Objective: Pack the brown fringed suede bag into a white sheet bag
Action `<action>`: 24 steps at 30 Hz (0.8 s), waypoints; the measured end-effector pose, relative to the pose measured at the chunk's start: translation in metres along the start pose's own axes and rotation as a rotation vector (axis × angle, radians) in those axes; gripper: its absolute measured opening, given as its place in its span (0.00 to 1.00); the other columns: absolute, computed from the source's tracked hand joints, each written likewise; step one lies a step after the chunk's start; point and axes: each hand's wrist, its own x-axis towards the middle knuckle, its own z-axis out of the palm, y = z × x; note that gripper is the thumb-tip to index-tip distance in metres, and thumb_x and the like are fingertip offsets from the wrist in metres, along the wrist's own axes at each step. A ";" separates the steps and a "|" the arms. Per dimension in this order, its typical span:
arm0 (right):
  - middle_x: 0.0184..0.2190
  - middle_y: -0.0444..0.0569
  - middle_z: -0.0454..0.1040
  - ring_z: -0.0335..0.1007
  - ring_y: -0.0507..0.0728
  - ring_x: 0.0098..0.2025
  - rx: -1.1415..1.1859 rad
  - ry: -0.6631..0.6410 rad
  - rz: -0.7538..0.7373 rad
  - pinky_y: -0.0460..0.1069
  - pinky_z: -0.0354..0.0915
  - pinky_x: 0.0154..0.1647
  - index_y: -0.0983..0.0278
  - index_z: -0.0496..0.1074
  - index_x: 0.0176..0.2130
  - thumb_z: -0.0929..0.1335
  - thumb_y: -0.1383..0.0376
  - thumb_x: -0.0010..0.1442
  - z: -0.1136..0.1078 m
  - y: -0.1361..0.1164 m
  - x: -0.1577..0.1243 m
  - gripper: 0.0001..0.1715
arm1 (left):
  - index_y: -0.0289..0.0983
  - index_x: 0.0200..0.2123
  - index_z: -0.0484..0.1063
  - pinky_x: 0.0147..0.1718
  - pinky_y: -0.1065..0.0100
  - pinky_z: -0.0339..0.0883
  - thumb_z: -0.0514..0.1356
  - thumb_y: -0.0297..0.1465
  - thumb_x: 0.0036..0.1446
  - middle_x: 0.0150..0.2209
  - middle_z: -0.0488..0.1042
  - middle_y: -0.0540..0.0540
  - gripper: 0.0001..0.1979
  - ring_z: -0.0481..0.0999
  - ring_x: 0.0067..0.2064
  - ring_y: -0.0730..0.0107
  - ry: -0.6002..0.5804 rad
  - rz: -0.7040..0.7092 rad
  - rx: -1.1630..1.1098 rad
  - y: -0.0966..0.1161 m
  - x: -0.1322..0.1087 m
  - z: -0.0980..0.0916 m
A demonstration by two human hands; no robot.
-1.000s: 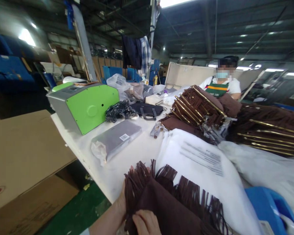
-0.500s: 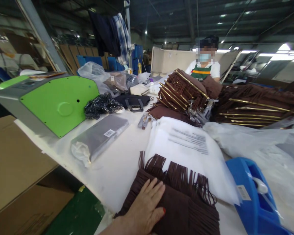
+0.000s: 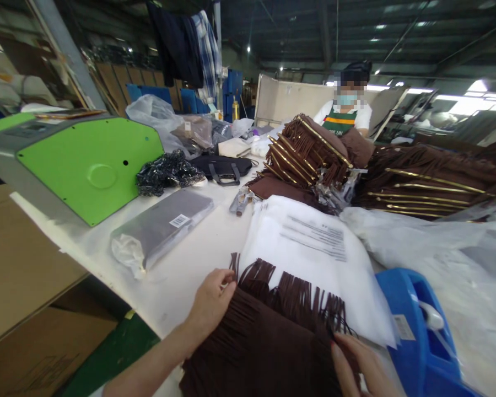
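A dark brown fringed fabric piece (image 3: 273,342) lies at the front of the table, its fringe spread along the far edge and the left side. My left hand (image 3: 213,300) is closed on its far left corner, thumb and fingers pinched together. At the right edge, my right hand (image 3: 361,361) has its fingers closed on the fabric; part of this hand is cut off by the frame. Just beyond the fringe is a stack of white plastic bags (image 3: 297,231) with printed text, partly under the strands.
A blue tape dispenser (image 3: 417,331) stands at right beside clear plastic sheeting (image 3: 463,264). Brown fringed bags with gold zips (image 3: 301,149) are piled behind. To the left are a wrapped grey package (image 3: 165,229) and a green machine (image 3: 91,171). A co-worker (image 3: 345,113) is across the table.
My left hand, flat on the brown fabric before, has moved to its far left corner and closed there. My right hand has come into view at the right edge.
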 end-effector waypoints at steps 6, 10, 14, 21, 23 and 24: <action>0.38 0.55 0.73 0.70 0.60 0.40 -0.152 -0.313 -0.032 0.54 0.66 0.41 0.68 0.67 0.45 0.64 0.63 0.56 0.052 -0.049 0.050 0.17 | 0.35 0.41 0.69 0.45 0.59 0.66 0.51 0.33 0.50 0.40 0.71 0.42 0.15 0.70 0.44 0.61 0.048 0.027 0.006 -0.023 0.012 0.009; 0.33 0.52 0.74 0.70 0.60 0.38 -0.310 -0.555 0.019 0.52 0.60 0.39 0.68 0.68 0.41 0.61 0.74 0.51 0.070 -0.063 0.073 0.16 | 0.36 0.41 0.69 0.43 0.60 0.67 0.51 0.34 0.52 0.40 0.72 0.42 0.15 0.71 0.43 0.62 0.048 0.025 0.019 -0.032 0.007 0.002; 0.31 0.51 0.73 0.68 0.59 0.38 -0.319 -0.577 -0.095 0.52 0.56 0.39 0.66 0.68 0.34 0.60 0.75 0.51 0.073 -0.053 0.095 0.12 | 0.35 0.41 0.70 0.44 0.64 0.65 0.51 0.30 0.54 0.39 0.73 0.43 0.13 0.72 0.42 0.65 -0.015 -0.030 0.182 -0.036 0.015 -0.010; 0.44 0.55 0.70 0.67 0.60 0.43 -0.277 -0.428 -0.060 0.53 0.59 0.43 0.67 0.68 0.43 0.59 0.72 0.57 0.070 -0.050 0.116 0.15 | 0.33 0.32 0.74 0.40 0.65 0.64 0.51 0.26 0.54 0.35 0.76 0.41 0.11 0.74 0.39 0.62 -0.163 -0.124 0.395 -0.024 0.049 -0.013; 0.39 0.50 0.71 0.68 0.56 0.38 -0.132 -0.421 -0.060 0.50 0.62 0.40 0.65 0.69 0.40 0.60 0.68 0.58 0.073 -0.057 0.104 0.12 | 0.32 0.29 0.75 0.38 0.65 0.64 0.51 0.25 0.52 0.33 0.77 0.39 0.11 0.75 0.39 0.60 -0.176 -0.159 0.417 -0.022 0.059 -0.011; 0.36 0.48 0.72 0.69 0.54 0.35 -0.047 -0.417 -0.066 0.49 0.63 0.38 0.64 0.69 0.38 0.60 0.67 0.58 0.075 -0.060 0.095 0.11 | 0.32 0.28 0.75 0.36 0.65 0.64 0.52 0.26 0.52 0.32 0.77 0.38 0.11 0.75 0.38 0.58 -0.176 -0.181 0.425 -0.022 0.064 -0.010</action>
